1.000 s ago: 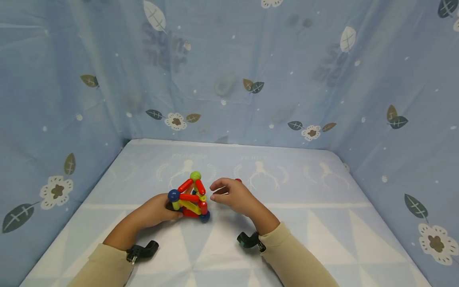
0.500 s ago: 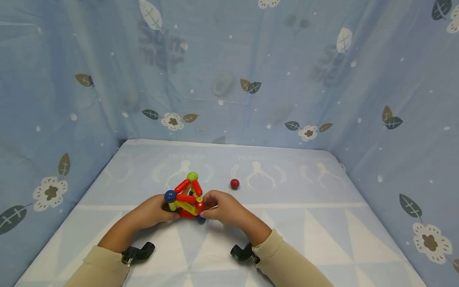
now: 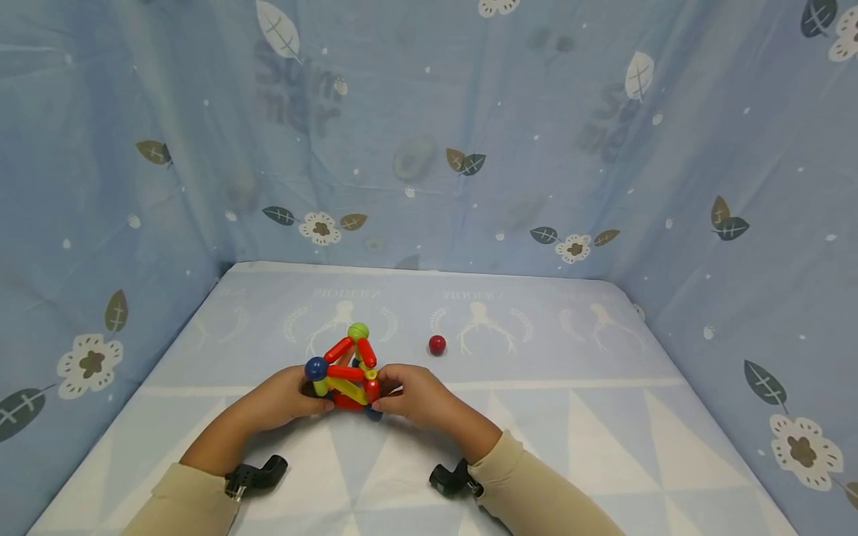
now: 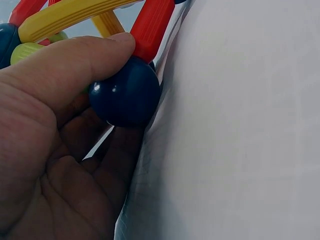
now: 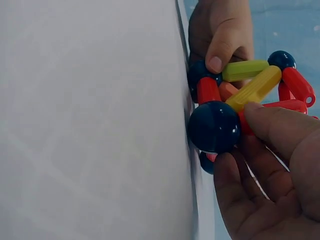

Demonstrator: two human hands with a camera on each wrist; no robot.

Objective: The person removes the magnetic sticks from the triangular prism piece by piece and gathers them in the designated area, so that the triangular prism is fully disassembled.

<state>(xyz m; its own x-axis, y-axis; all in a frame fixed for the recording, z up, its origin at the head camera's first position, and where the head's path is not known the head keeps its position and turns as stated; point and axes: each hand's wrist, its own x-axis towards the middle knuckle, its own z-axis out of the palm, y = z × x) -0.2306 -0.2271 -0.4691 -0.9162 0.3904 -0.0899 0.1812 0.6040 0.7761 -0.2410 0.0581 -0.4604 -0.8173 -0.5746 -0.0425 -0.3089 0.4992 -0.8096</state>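
Ball-and-stick frame (image 3: pixel 346 374) sits between left grip (image 3: pixel 293 394), closely pinching a blue ball (image 4: pixel 125 94), and right grip (image 3: pixel 412 394), pinching a red stick (image 5: pixel 245 123). I think joining is in hand; next needs gentle pressing.

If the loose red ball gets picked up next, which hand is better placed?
Probably the right hand: the red ball lies just beyond it, while the left hand is farther off, across the rod-and-ball frame. Both grip the frame, so the right would likely release first.
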